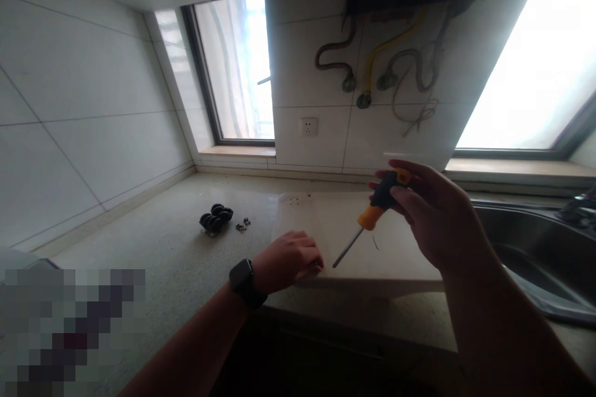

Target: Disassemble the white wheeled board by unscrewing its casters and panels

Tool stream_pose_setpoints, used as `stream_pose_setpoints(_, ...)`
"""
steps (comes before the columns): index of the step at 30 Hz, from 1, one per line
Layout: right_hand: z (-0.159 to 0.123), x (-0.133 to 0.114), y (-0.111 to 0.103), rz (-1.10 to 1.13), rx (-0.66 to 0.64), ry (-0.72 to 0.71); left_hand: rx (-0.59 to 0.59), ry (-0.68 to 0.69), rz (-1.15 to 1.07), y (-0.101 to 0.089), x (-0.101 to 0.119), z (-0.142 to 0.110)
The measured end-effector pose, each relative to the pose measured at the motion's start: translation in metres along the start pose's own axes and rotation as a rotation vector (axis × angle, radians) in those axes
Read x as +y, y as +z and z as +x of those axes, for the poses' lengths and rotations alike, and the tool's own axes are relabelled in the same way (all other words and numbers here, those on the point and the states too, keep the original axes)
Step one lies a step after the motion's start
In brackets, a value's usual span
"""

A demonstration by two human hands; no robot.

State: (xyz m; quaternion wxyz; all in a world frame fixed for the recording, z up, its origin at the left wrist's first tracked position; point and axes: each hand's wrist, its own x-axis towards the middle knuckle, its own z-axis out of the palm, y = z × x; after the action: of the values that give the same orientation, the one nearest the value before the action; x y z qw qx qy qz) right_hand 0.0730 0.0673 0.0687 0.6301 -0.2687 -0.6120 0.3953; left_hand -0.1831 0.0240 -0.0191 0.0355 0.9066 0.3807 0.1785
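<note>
No readable text or numbers.

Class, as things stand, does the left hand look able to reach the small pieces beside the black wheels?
Probably yes: the left hand, at the near edge of the white board, is close to the small pieces, and nothing visible stands between them. Whether it holds something is unclear.

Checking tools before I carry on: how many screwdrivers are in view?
1: the screwdriver is in the right hand, tip slanting down over the white board, near the left hand. Others could be hidden where the picture is pixelated, lower left.
</note>
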Motion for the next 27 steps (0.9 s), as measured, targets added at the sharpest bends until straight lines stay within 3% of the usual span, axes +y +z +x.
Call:
stream_pose_setpoints(8, -0.007, 0.005, -0.006, -0.040, 0.017, 0.035, -0.005, -0.059, 0.207, 0.005, 0.009, 0.003)
stream_pose_setpoints(12, -0.010, 0.006, -0.011, -0.037, 0.038, 0.059, 0.021, -0.074, 0.101, -0.002, 0.006, -0.002)
stream_pose_setpoints(18, -0.017, 0.010, -0.016, -0.005, 0.053, 0.105, -0.032, -0.020, -0.067, -0.007, -0.002, -0.004)
stream_pose_setpoints(27, -0.024, 0.021, -0.019, -0.002, 0.058, 0.128, -0.016, 0.000, 0.124, 0.003, 0.004, 0.003)
